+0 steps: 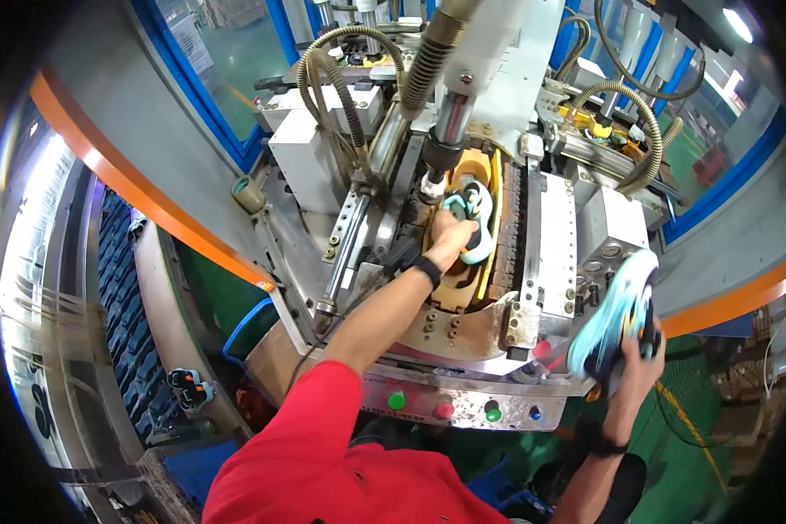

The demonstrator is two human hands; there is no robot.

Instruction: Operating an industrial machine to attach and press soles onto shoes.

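Machine bay [513, 87]: left fingers [467, 230] grip one shoe [485, 229] at cradle [454, 295], right fingers [631, 351] another [616, 306]. Skewed seating, we judge, risks jamming.

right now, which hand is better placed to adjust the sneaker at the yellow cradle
The left hand, likely: it is on the sneaker at the yellow cradle, while the right hand holds another teal sneaker off to the side.

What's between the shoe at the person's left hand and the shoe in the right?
In the head view: a yellow strip, a brown segmented band and a white metal plate.
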